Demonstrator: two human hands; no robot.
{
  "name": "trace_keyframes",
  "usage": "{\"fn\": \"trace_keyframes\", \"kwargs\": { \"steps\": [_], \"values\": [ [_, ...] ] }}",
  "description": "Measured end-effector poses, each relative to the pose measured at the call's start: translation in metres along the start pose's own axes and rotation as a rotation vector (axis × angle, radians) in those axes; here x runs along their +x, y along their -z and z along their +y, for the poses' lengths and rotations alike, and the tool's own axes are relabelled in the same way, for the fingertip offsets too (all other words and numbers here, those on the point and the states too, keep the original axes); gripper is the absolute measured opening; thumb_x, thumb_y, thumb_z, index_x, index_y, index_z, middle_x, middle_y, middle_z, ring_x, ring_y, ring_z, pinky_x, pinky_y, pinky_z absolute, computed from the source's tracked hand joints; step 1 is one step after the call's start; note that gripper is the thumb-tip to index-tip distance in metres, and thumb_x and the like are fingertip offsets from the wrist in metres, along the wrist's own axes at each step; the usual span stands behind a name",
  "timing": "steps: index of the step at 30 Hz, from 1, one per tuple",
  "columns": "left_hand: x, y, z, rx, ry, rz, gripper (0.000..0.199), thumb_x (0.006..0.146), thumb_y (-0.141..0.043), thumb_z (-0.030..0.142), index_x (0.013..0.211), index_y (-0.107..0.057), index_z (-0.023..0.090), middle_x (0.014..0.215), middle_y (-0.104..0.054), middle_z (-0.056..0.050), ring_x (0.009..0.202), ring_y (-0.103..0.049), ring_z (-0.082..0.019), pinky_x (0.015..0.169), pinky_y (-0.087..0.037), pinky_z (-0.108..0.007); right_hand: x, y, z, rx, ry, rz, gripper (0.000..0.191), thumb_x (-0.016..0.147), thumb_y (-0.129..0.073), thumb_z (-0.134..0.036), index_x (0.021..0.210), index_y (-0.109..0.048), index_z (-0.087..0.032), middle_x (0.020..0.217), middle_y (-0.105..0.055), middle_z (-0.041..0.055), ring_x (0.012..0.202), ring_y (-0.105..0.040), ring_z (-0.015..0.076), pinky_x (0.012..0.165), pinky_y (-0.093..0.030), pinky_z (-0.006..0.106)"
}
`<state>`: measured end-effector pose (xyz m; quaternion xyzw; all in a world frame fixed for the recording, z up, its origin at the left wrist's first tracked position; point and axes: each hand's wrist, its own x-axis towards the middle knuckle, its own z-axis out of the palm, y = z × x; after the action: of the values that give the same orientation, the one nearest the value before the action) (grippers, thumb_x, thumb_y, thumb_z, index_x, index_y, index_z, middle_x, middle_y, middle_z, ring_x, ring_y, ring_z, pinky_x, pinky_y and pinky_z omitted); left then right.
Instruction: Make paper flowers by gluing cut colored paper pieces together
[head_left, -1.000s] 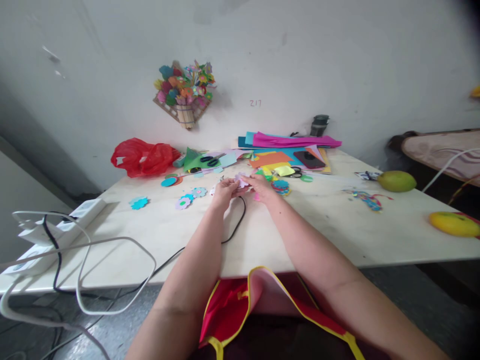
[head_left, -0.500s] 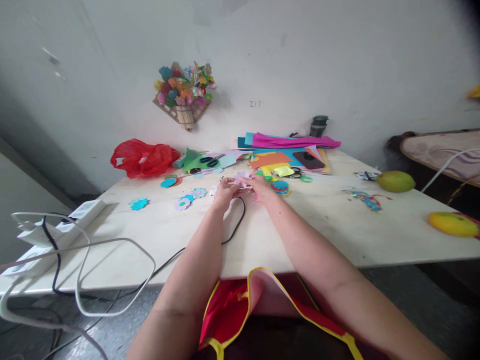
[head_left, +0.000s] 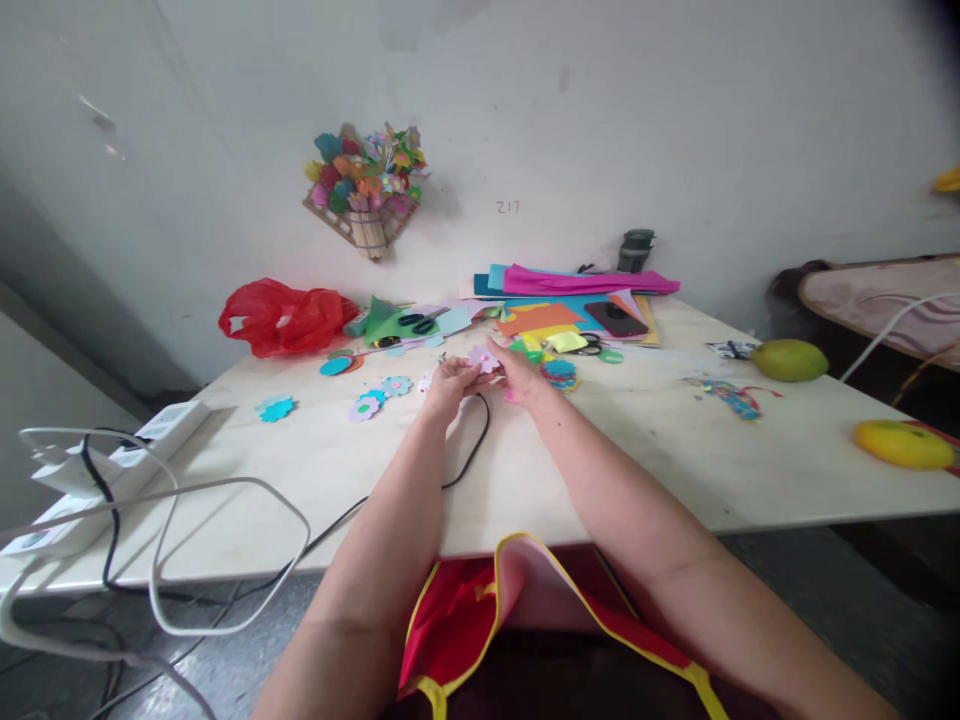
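Observation:
Both hands meet over the table around a lilac paper flower (head_left: 484, 358) with a small pink centre. My left hand (head_left: 451, 388) pinches its lower left side. My right hand (head_left: 520, 375) closes on its right side, thumb up along the edge; its other fingers are partly hidden. Left of the hands lie a lilac flower with a green centre (head_left: 364, 409), a pale blue flower (head_left: 397, 386) and a bright blue flower (head_left: 277, 409). Just right of my right hand is a pile of blue paper pieces (head_left: 559, 374). A black cable (head_left: 480, 445) runs beneath the hands.
A red plastic bag (head_left: 289, 318), scissors (head_left: 420, 323), coloured sheets (head_left: 540, 320) and a phone (head_left: 615, 319) lie along the back. A power strip (head_left: 112, 480) with looping cords is at left. A green mango (head_left: 790, 360) and a yellow one (head_left: 904, 444) rest at right.
The lilac flower has turned to face me, so its petals and pink centre now show. My right thumb has lifted and the right fingers have shifted away from the left ones.

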<state>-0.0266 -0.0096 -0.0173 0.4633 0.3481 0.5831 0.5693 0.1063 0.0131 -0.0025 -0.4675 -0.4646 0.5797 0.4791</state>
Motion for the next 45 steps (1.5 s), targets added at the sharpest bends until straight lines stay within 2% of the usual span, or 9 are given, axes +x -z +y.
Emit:
{"fn": "trace_keyframes", "kwargs": {
  "steps": [3,6,13,26,30,33,37,42,45],
  "values": [
    [-0.0001,0.0003,0.0002,-0.003,-0.003,-0.001,0.034,0.065,-0.079,0.024,0.079,-0.049,0.015,0.068,-0.069,-0.002,0.071,-0.071,-0.019,0.067,-0.056,-0.027,-0.0003,0.0009,-0.0005,0.027,0.018,-0.003,0.049,0.063,-0.064,-0.068,0.067,-0.058,-0.02,0.058,-0.055,-0.0015,0.051,-0.045,0.0099,0.049,-0.031,0.025],
    [-0.0001,0.0004,-0.0001,0.011,0.0,-0.005,0.033,0.066,-0.078,0.025,0.08,-0.05,0.015,0.068,-0.069,-0.003,0.07,-0.072,-0.019,0.066,-0.056,-0.028,-0.0007,0.0013,0.0004,0.017,0.102,-0.032,0.044,0.06,-0.071,-0.061,0.065,-0.058,-0.019,0.057,-0.054,-0.0018,0.053,-0.046,0.01,0.048,-0.028,0.024],
    [0.0014,0.0005,-0.0017,0.037,0.001,0.018,0.033,0.066,-0.078,0.023,0.079,-0.049,0.015,0.065,-0.068,-0.002,0.067,-0.071,-0.02,0.064,-0.056,-0.028,-0.0032,0.0006,0.0005,-0.061,0.092,0.014,0.037,0.056,-0.076,-0.051,0.064,-0.055,-0.021,0.054,-0.05,-0.0038,0.049,-0.041,0.0094,0.046,-0.028,0.023],
    [0.0019,0.001,-0.002,0.063,-0.017,0.021,0.037,0.066,-0.078,0.039,0.076,-0.052,0.014,0.063,-0.066,-0.002,0.067,-0.071,-0.019,0.065,-0.056,-0.029,-0.0072,-0.0019,-0.0027,-0.122,0.092,0.03,0.04,0.056,-0.074,-0.054,0.073,-0.057,-0.022,0.057,-0.05,-0.0042,0.056,-0.045,0.0116,0.049,-0.03,0.023],
    [0.0023,0.0011,-0.0022,0.071,-0.046,0.046,0.037,0.067,-0.077,0.041,0.075,-0.051,0.014,0.066,-0.067,-0.003,0.07,-0.071,-0.02,0.067,-0.055,-0.029,-0.0058,-0.0005,-0.0017,-0.116,0.038,0.017,0.043,0.059,-0.071,-0.061,0.073,-0.059,-0.022,0.06,-0.054,-0.003,0.054,-0.042,0.0103,0.049,-0.03,0.024],
    [0.002,0.0005,-0.0011,0.072,-0.054,0.066,0.037,0.067,-0.077,0.041,0.074,-0.051,0.015,0.066,-0.068,-0.004,0.072,-0.072,-0.021,0.068,-0.055,-0.03,-0.0042,0.0015,-0.0014,-0.041,0.067,-0.037,0.047,0.062,-0.066,-0.067,0.07,-0.06,-0.021,0.063,-0.057,-0.0005,0.055,-0.045,0.0111,0.049,-0.03,0.025],
    [0.0011,-0.0006,0.0007,0.073,-0.052,0.087,0.036,0.068,-0.076,0.04,0.074,-0.051,0.015,0.067,-0.069,-0.005,0.072,-0.071,-0.021,0.069,-0.055,-0.031,-0.0028,0.0027,-0.0007,-0.012,0.124,-0.056,0.044,0.062,-0.068,-0.064,0.067,-0.061,-0.021,0.063,-0.058,0.0,0.057,-0.047,0.0117,0.048,-0.029,0.024],
    [-0.0001,-0.0014,0.0013,0.088,-0.059,0.083,0.036,0.068,-0.076,0.04,0.074,-0.053,0.014,0.066,-0.068,-0.004,0.069,-0.071,-0.019,0.068,-0.055,-0.029,-0.0039,0.0015,0.0,-0.066,0.09,-0.004,0.04,0.06,-0.07,-0.059,0.069,-0.06,-0.021,0.062,-0.055,-0.0033,0.053,-0.041,0.0092,0.05,-0.029,0.024],
    [-0.0007,-0.0019,0.0013,0.104,-0.063,0.08,0.036,0.067,-0.077,0.04,0.073,-0.053,0.013,0.064,-0.067,-0.003,0.067,-0.07,-0.019,0.067,-0.055,-0.029,-0.0036,0.0006,0.0001,-0.087,0.13,0.011,0.038,0.058,-0.072,-0.055,0.067,-0.058,-0.02,0.056,-0.05,-0.0039,0.052,-0.039,0.0098,0.048,-0.027,0.024]
  ]
}}
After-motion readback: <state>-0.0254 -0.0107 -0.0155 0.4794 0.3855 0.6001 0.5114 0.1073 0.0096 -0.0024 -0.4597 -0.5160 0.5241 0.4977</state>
